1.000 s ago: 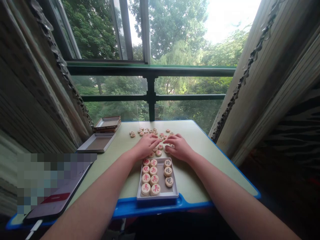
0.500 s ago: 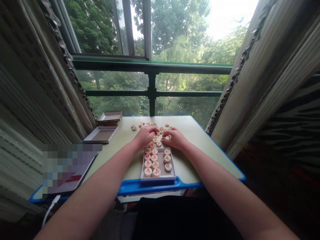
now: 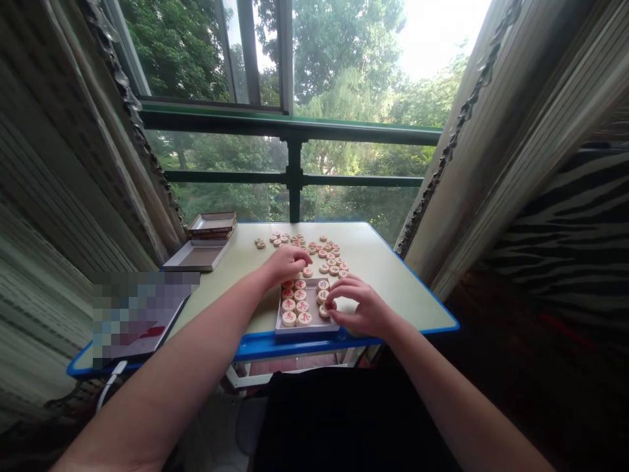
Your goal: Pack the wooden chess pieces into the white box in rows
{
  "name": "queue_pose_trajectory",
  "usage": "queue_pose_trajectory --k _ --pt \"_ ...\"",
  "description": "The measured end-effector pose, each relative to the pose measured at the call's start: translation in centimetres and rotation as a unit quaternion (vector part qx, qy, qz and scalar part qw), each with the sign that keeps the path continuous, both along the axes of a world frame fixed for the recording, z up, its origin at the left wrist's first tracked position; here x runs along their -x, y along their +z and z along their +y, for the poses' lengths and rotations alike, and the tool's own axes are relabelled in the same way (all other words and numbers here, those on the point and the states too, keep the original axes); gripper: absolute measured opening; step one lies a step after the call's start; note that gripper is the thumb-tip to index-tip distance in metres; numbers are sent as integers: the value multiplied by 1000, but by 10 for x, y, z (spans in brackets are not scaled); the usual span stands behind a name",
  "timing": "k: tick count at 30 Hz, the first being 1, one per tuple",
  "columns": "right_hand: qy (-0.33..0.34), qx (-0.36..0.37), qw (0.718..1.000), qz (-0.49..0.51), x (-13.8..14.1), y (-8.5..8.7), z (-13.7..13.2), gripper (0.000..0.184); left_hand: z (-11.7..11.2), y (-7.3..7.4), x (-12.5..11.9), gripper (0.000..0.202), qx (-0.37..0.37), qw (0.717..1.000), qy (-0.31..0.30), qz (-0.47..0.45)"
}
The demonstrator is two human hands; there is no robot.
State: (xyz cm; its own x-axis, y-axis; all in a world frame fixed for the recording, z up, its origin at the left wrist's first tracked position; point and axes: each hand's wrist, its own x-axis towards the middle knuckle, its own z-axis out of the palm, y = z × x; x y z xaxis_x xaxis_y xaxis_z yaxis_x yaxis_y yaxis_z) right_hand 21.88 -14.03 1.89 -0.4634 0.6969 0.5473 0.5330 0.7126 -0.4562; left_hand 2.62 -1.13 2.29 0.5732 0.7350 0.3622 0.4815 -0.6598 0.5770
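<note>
A small white tray (image 3: 278, 325) sits at the table's near edge with several round wooden chess pieces (image 3: 295, 305) in rows. More loose pieces (image 3: 325, 252) lie scattered beyond it. My left hand (image 3: 286, 263) rests palm down just behind the tray, fingers curled over loose pieces. My right hand (image 3: 360, 307) is at the tray's right side, fingertips pinched on a piece (image 3: 324, 311) inside the tray.
The green table (image 3: 373, 262) has a blue rim and stands against a window railing (image 3: 295, 131). At the left lie an open box lid (image 3: 196, 257), a stacked box (image 3: 212, 225) and a blurred flat device (image 3: 137, 314) with a cable. Curtains hang on both sides.
My right hand has drawn back from the loose pieces to the tray's right side with a piece. The left hand stayed behind the tray. The view has pulled back.
</note>
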Motion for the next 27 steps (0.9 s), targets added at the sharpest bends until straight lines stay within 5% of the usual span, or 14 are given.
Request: queue_pose_trajectory --k 27 --pt "8 88 996 -14 -5 1 7 4 -2 6 3 20 -125 989 34 66"
